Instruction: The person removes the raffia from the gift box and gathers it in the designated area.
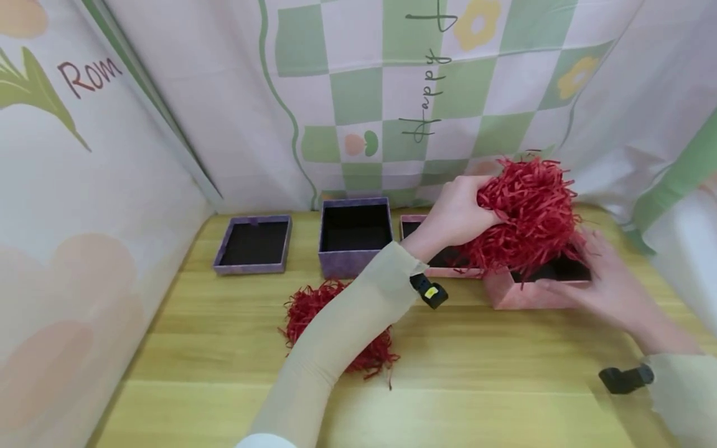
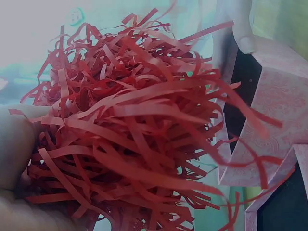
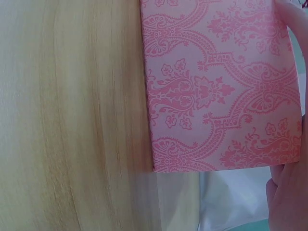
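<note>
My left hand (image 1: pixel 462 211) grips a big bunch of red shredded paper (image 1: pixel 529 208) above a pink patterned box (image 1: pixel 538 295). Loose strands spill down over the box's dark opening and fill most of the left wrist view. On the right, my right hand (image 1: pixel 605 280) holds the box at its right end, thumb along the front rim. The right wrist view shows the box's floral side (image 3: pixel 221 86) against the wooden table, with part of the hand at the right edge. A second heap of red shredded paper (image 1: pixel 313 308) lies on the table, partly hidden by my left forearm.
A purple box (image 1: pixel 353 264) with a black inside stands at the back middle. Left of it lies a shallow purple lid (image 1: pixel 252 269). A shallow pink lid (image 1: pixel 411 219) sits behind my left hand. Printed curtains (image 1: pixel 224 93) hang behind the wooden table (image 1: pixel 213 348).
</note>
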{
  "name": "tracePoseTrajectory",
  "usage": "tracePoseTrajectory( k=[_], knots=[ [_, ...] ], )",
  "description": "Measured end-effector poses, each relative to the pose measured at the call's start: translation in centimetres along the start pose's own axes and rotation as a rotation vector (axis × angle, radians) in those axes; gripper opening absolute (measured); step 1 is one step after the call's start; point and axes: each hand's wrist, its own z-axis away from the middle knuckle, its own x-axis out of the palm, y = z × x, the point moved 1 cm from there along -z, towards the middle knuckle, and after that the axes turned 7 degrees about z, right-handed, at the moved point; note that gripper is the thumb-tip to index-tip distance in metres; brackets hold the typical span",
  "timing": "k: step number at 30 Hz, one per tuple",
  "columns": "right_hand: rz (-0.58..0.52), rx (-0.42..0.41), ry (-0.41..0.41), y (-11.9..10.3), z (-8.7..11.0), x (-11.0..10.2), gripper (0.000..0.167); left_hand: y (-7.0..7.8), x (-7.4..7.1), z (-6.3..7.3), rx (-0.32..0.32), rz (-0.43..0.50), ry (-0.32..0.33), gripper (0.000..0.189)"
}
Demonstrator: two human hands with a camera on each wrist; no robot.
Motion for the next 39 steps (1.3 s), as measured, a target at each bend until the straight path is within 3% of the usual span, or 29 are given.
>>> tracePoseTrajectory(
  k=[3, 6, 10, 13, 18, 24, 28, 31, 35, 39],
  knots=[
    [0.003, -0.030, 0.015, 0.0, -0.2, 0.0, 0.108, -0.2, -0.7, 1.3, 0.018, 0.019, -0.004, 0.033],
    [0.053, 0.004, -0.013, 0.4, 0.1, -0.1, 0.110, -0.7, -1.1, 2.7, 0.048, 0.031, -0.007, 0.039],
    [0.102, 0.052, -0.066, 1.4, 0.4, 0.0, 0.113, -1.6, -1.2, 4.4, 0.098, 0.038, -0.001, 0.044],
    [0.108, 0.033, -0.069, 2.3, 0.2, 0.1, 0.110, -2.3, -0.9, 5.5, 0.125, 0.057, 0.009, 0.044],
    [0.085, 0.026, -0.047, 3.8, -0.6, -0.1, 0.108, -3.4, 0.6, 7.3, 0.126, 0.102, 0.028, 0.039],
    [0.084, 0.065, -0.058, 4.5, -1.8, -0.5, 0.106, -5.0, 3.4, 8.8, 0.034, 0.174, 0.062, 0.041],
    [0.082, 0.108, -0.060, 4.7, -2.6, -0.6, 0.101, -6.6, 5.6, 9.6, 0.005, 0.193, 0.033, 0.042],
    [0.099, 0.143, -0.087, 4.9, -2.9, -0.5, 0.108, -8.0, 7.1, 10.0, -0.024, 0.102, -0.022, 0.045],
    [0.126, 0.164, -0.129, 5.0, -3.3, -0.3, 0.113, -9.6, 8.4, 10.5, -0.094, -0.092, -0.106, 0.051],
    [0.122, 0.154, -0.116, 4.9, -3.8, -0.2, 0.111, -10.4, 8.7, 10.4, -0.148, -0.207, -0.125, 0.057]
  ],
)
